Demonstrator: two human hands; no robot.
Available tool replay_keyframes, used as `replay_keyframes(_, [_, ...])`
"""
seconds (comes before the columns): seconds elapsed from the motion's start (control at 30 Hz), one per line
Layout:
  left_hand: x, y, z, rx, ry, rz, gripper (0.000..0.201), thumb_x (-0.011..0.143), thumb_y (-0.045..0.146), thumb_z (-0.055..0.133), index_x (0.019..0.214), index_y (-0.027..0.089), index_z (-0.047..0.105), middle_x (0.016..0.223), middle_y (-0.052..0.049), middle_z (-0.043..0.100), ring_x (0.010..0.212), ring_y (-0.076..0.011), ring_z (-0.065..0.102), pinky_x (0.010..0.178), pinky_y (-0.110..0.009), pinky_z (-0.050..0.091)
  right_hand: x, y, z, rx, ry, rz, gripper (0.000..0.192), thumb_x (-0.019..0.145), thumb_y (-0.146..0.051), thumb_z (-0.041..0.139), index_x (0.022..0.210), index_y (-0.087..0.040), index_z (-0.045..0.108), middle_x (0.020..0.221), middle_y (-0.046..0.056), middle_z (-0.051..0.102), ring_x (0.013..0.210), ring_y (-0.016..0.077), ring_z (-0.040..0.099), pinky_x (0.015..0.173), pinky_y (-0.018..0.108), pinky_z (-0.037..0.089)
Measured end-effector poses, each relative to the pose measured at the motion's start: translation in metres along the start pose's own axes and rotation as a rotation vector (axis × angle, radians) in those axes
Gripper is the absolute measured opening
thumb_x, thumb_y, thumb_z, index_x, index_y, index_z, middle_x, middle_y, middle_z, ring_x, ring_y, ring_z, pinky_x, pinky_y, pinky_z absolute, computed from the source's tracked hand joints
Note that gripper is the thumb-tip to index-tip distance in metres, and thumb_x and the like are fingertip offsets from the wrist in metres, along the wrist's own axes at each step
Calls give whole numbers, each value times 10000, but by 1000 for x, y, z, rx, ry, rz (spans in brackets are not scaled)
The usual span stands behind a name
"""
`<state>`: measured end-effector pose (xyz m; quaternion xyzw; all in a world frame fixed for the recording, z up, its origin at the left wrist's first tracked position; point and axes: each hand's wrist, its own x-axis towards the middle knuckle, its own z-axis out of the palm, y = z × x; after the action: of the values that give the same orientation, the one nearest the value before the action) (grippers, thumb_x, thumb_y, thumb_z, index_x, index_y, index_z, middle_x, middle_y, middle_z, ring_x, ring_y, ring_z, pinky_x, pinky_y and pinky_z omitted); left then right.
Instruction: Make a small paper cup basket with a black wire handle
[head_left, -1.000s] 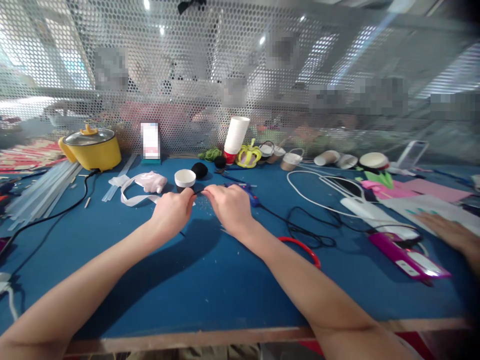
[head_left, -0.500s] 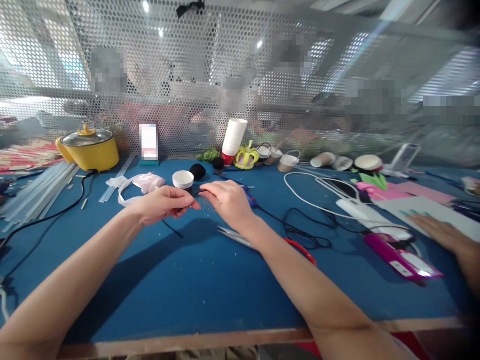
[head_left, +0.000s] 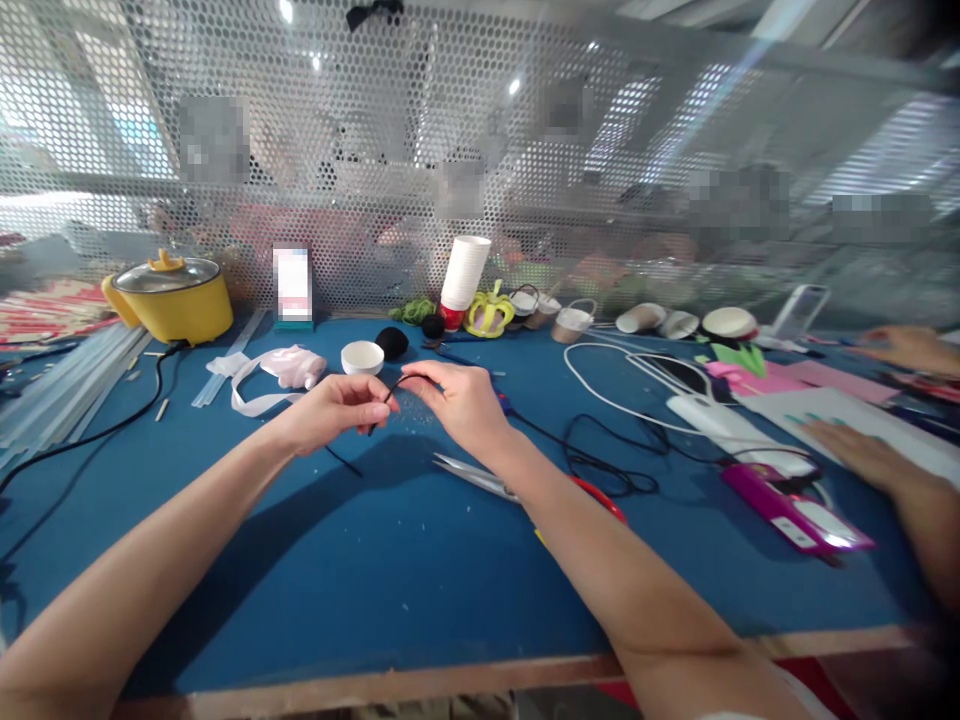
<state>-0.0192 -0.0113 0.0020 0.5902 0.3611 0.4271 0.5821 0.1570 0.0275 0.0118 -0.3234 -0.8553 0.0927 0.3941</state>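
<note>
My left hand (head_left: 334, 408) and my right hand (head_left: 456, 400) meet above the blue table (head_left: 375, 560), each pinching one end of a thin black cord (head_left: 390, 388) that arches between the fingertips. A loose tail of the cord hangs down under my left hand onto the table. Just below my right wrist lie scissors with red handles (head_left: 487, 480), their blades pointing left. A small white cup (head_left: 362, 357) and a black pompom (head_left: 391, 342) sit just behind my hands.
A yellow pot (head_left: 171, 298) stands at the back left by clear glue sticks (head_left: 67, 385). Pink ribbon (head_left: 270, 370), stacked paper cups (head_left: 463, 275), cables and a magenta tool (head_left: 795, 505) lie around. Another person's hands (head_left: 862, 450) rest at the right. A perforated screen backs the table.
My hands have lifted slightly and drawn a little apart, so the cord now bows into an arch between them. The scissors blades have come into view below my right wrist.
</note>
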Motion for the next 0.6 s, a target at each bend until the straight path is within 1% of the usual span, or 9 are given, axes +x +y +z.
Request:
replay_keyframes(0.07, [1, -1, -2, -19, 27, -14, 263, 623, 334, 700, 724, 121, 584, 574, 28, 553, 485, -47, 435, 473, -193, 319, 1, 0, -1, -29, 46, -20, 176, 768, -273, 597, 901, -171, 651, 883, 50, 698, 790, 157, 650, 731, 243, 476])
replay_keyframes(0.13, [1, -2, -4, -53, 39, -32, 270, 616, 336, 706, 726, 122, 583, 569, 30, 556, 474, -42, 435, 467, -187, 314, 2, 1, -2, -81, 73, -45, 180, 777, -249, 587, 922, -156, 642, 901, 65, 692, 819, 164, 644, 755, 251, 471])
replay_keyframes(0.23, [1, -4, -4, -88, 50, -36, 284, 602, 345, 715, 721, 124, 582, 558, 32, 556, 470, -43, 443, 463, -183, 310, 1, 3, 0, -158, 66, -60, 149, 813, -216, 538, 878, -141, 650, 860, 74, 697, 786, 168, 648, 718, 244, 465])
replay_keyframes(0.3, [1, -4, -3, -96, 74, -11, 290, 594, 350, 718, 713, 125, 580, 552, 33, 555, 467, -43, 440, 459, -184, 309, 0, 4, 2, -168, 55, -27, 167, 830, -236, 514, 839, -148, 655, 791, 61, 701, 714, 160, 651, 661, 233, 459])
replay_keyframes(0.43, [2, -5, 3, -78, 122, 49, 276, 579, 330, 725, 698, 126, 582, 566, 37, 557, 482, -46, 444, 471, -192, 330, -3, 3, 6, -67, 85, 78, 214, 849, -274, 478, 792, -161, 650, 690, 33, 691, 627, 135, 642, 600, 207, 448])
replay_keyframes(0.53, [3, -4, 4, -51, 110, 58, 261, 572, 306, 730, 692, 123, 588, 586, 31, 570, 495, -49, 458, 485, -198, 348, -4, 2, 8, 21, 81, 104, 220, 851, -261, 471, 770, -158, 647, 675, 29, 688, 614, 127, 641, 597, 202, 454])
replay_keyframes(0.6, [2, -3, 2, -33, 90, 48, 251, 582, 298, 724, 704, 120, 596, 595, 24, 580, 494, -50, 462, 487, -200, 353, -3, 3, 8, 35, 67, 106, 191, 839, -262, 491, 792, -163, 647, 691, 28, 691, 626, 132, 644, 605, 209, 462])
